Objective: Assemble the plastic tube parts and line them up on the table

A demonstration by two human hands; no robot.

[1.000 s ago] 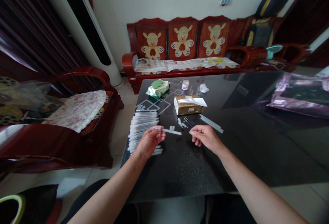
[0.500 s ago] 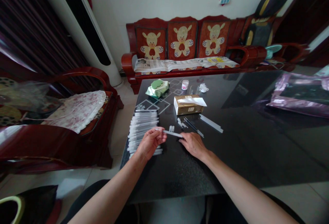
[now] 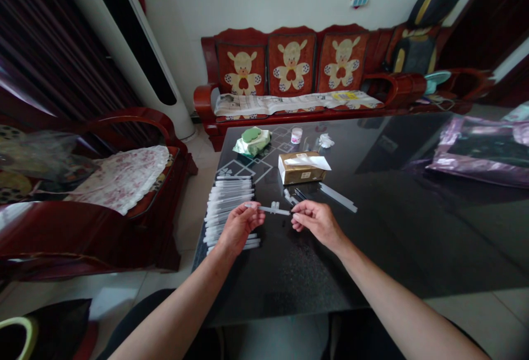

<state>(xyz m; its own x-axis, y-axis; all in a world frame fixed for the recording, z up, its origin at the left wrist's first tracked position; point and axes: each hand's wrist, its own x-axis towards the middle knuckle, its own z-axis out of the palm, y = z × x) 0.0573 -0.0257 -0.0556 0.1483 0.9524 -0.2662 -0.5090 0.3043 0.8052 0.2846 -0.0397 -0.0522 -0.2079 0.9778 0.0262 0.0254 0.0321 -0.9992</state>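
My left hand is closed around one end of a translucent white pen barrel, which points right over the table. Just off the barrel's free end, my right hand has its fingertips pinched together. Something small and dark shows at those fingertips, too small to name. Under and beside my left hand lies a row of several similar white pens. Small white caps lie just behind the held barrel. Dark thin refills are partly hidden behind my right hand. Farther right lie loose white barrels.
On the dark table stand a gold tissue box, a green wipes pack, a small white cup and crumpled tissue. A purple plastic package lies at the right. A wooden sofa stands behind.
My right hand has come away slightly to the right from the barrel's end, turning so its fingertips pinch. The barrel's free end now shows. My left hand still holds it.
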